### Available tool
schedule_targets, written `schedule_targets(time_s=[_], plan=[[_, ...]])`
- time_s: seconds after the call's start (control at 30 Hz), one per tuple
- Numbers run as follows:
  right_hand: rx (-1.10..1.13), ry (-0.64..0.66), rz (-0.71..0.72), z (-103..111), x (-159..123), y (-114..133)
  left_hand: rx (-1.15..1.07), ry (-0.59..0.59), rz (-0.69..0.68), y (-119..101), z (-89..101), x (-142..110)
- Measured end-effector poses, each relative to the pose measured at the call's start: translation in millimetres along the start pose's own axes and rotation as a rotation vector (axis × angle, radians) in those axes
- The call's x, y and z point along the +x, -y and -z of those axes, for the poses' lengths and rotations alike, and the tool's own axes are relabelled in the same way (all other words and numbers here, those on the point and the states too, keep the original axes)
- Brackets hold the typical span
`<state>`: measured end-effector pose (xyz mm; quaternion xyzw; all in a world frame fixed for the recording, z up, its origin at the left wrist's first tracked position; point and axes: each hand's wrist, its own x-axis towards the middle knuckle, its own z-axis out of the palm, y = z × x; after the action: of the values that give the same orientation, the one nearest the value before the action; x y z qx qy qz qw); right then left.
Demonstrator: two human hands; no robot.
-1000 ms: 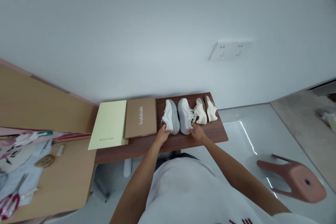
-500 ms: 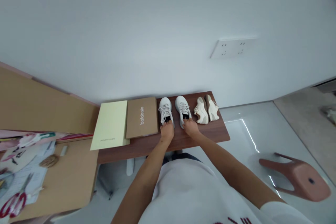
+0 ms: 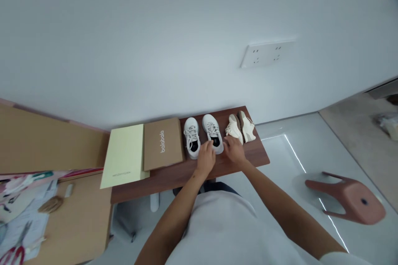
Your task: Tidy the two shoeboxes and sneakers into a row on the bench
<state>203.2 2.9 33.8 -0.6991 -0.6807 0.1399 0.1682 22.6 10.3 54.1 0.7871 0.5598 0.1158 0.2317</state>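
Note:
My left hand [image 3: 206, 159] is at the heel of the right-hand white sneaker [image 3: 212, 133], its fingers loosely bent by the shoe's left edge. On the other side of that heel, my right hand [image 3: 234, 151] has its fingers apart and seems to hold nothing. It partly covers the front of a cream shoe [image 3: 234, 127], which lies tipped beside its mate [image 3: 246, 126]. The other white sneaker [image 3: 192, 136] stands left of my left hand, toe to the wall. All the shoes rest on a narrow brown wooden bench [image 3: 168, 178].
A brown shoebox [image 3: 161, 143] and a pale yellow box [image 3: 123, 155] sit on the bench's left part. Farther left, a cardboard surface [image 3: 77, 219] bears papers and red-handled scissors [image 3: 17, 248]. A pink stool [image 3: 357, 201] stands on the floor at right. A white wall with sockets [image 3: 268, 54] rises behind.
Both hands have come off the heels they gripped and moved right. My left hand left the left sneaker for the right one; my right hand shifted toward the cream shoes. The view tilted slightly.

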Motion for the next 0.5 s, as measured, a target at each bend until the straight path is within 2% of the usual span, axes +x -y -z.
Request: schedule_targets(time_s=[0.07, 0.1, 0.13, 0.2, 0.27, 0.33, 0.5], plan=[[-0.018, -0.107, -0.181, 12, -2, -32, -0.198, 0.101, -0.118, -19, -19.5, 6], [-0.043, -0.138, -0.286, 18, -2, -48, -0.281, 0.157, -0.124, -29, -30.7, 10], [-0.07, -0.146, -0.384, 23, 0, -63, -0.347, 0.208, -0.095, -38, -41.9, 16], [-0.098, -0.078, -0.509, 30, 6, -87, -0.417, 0.291, 0.042, -53, -61.8, 30], [-0.074, 0.059, -0.524, 34, 15, -104, -0.435, 0.347, 0.177, -63, -75.8, 46], [-0.024, 0.167, -0.498, 34, 23, -115, -0.426, 0.382, 0.234, -68, -83.3, 62], [0.047, 0.202, -0.488, 34, 31, -126, -0.319, 0.375, 0.286, -73, -86.7, 85]])
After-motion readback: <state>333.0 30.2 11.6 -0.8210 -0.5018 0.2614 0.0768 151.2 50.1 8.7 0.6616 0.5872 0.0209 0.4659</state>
